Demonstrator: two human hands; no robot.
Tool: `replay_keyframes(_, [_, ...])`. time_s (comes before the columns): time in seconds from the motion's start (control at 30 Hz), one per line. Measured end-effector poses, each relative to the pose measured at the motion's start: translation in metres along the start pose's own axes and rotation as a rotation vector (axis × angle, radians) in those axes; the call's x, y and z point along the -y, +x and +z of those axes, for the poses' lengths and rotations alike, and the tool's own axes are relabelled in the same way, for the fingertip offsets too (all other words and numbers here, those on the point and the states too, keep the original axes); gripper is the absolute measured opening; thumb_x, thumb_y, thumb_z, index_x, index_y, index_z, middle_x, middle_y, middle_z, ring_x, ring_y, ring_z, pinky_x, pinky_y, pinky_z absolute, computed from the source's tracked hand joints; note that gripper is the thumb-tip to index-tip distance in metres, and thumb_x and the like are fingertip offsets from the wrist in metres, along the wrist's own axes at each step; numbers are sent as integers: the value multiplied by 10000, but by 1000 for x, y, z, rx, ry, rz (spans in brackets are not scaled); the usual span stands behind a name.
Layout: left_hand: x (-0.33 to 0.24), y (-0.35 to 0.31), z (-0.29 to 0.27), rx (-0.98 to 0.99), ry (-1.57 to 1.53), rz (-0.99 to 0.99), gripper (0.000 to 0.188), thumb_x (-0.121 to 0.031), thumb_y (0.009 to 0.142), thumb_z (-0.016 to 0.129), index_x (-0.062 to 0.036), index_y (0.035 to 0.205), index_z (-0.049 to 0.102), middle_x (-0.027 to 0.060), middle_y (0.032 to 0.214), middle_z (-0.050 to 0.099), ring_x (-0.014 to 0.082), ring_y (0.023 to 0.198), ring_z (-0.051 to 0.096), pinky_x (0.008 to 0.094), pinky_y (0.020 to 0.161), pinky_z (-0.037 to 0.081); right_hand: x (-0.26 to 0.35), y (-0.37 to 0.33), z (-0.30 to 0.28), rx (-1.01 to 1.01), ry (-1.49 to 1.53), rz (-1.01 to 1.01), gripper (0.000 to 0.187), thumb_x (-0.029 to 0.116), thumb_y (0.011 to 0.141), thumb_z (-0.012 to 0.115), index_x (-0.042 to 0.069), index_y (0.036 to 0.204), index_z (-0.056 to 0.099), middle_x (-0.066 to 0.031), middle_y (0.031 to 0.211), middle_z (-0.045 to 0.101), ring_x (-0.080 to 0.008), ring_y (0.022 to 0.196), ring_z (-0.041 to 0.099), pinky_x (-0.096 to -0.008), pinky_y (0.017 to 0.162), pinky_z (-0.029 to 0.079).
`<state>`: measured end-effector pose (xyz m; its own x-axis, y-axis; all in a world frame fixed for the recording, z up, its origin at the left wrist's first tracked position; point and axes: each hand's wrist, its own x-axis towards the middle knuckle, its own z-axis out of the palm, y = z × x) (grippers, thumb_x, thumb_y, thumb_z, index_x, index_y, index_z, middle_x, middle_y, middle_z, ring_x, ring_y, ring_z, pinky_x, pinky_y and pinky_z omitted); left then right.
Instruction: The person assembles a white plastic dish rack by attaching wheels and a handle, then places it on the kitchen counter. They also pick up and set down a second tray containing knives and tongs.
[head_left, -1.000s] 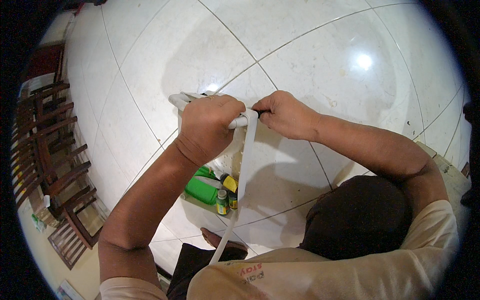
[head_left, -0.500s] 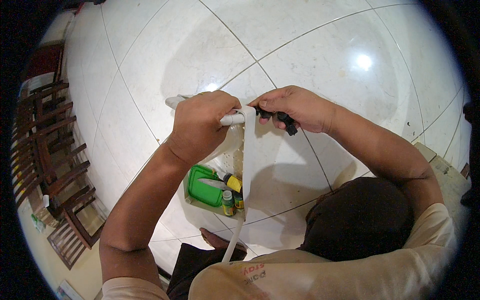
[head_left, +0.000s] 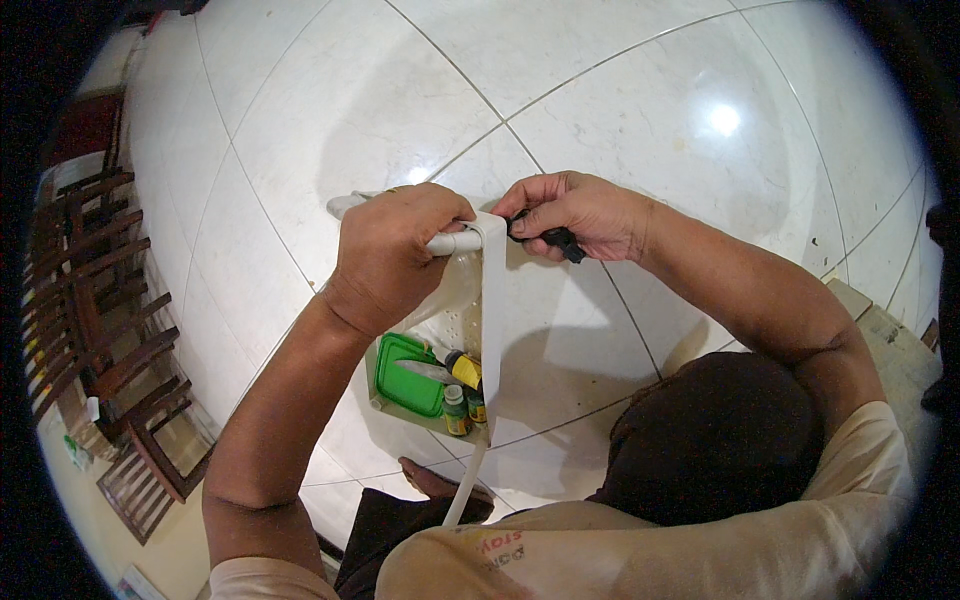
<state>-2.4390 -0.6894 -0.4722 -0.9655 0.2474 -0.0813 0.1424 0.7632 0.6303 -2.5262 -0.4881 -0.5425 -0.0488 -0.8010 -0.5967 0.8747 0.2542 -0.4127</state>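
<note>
My left hand (head_left: 400, 232) is closed around a white pipe (head_left: 455, 243) at the top of an upright white panel (head_left: 493, 300). On the panel's other side, my right hand (head_left: 580, 215) pinches a black plastic fitting (head_left: 562, 242) between thumb and fingers. One end of this fitting lies at or against the panel's upper right edge; my fingers hide the exact contact. Its other end hangs free below the hand. Whitish, see-through material (head_left: 455, 290) shows under my left hand, and a pale grey-white end (head_left: 350, 203) sticks out beyond my knuckles.
Low beside the panel sit a green-lidded box (head_left: 410, 377), a dark bottle with a yellow label (head_left: 463, 368) and a small green bottle (head_left: 456, 410). A white tube (head_left: 468, 485) runs toward my foot. Dark wooden furniture (head_left: 110, 330) stands left on the white tiled floor (head_left: 620, 130).
My right fingers and thumb have shifted their grip, and the black fitting appears turned, with less of it showing. My left hand still holds the pipe. The whole view has shifted slightly.
</note>
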Motion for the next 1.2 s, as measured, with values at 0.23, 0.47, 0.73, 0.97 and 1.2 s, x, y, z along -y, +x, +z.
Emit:
replay_keyframes(0.23, [2,0,-1,-4,-3,11,281,78,629,694,-36,878,631,100,834,659,254,773,668,323,678,536,10,-6,8,-70,-435,-158,195,9,788,606,-19,980,633,-29,740,595,-75,609,535,-206,539,442])
replay_keyframes(0.47, [1,0,-1,8,-26,-16,283,89,631,681,-29,884,630,107,851,659,258,779,665,322,685,536,8,-5,5,-48,-57,-17,246,12,780,621,-28,1022,614,-49,774,602,-86,611,554,-226,500,437])
replay_keyframes(0.73, [1,3,3,-2,-39,-3,290,88,631,686,-28,891,631,116,851,655,263,779,664,326,685,534,12,-5,2,-27,-242,-101,233,2,778,607,-37,1008,601,-57,791,598,-95,601,547,-230,490,435])
replay_keyframes(0.97, [-4,-1,-2,13,-30,-26,262,81,669,687,-24,903,634,118,881,660,259,797,663,318,705,530,15,-13,18,-97,-29,4,211,14,793,589,-41,997,575,-79,788,589,-100,603,540,-234,474,425])
replay_keyframes(1.2, [-5,-2,-11,-20,-141,-53,230,75,722,686,-13,930,641,106,908,670,226,826,665,301,723,531,15,-11,11,42,174,50,234,90,869,613,-44,1044,534,-86,813,568,-104,612,533,-221,458,410])
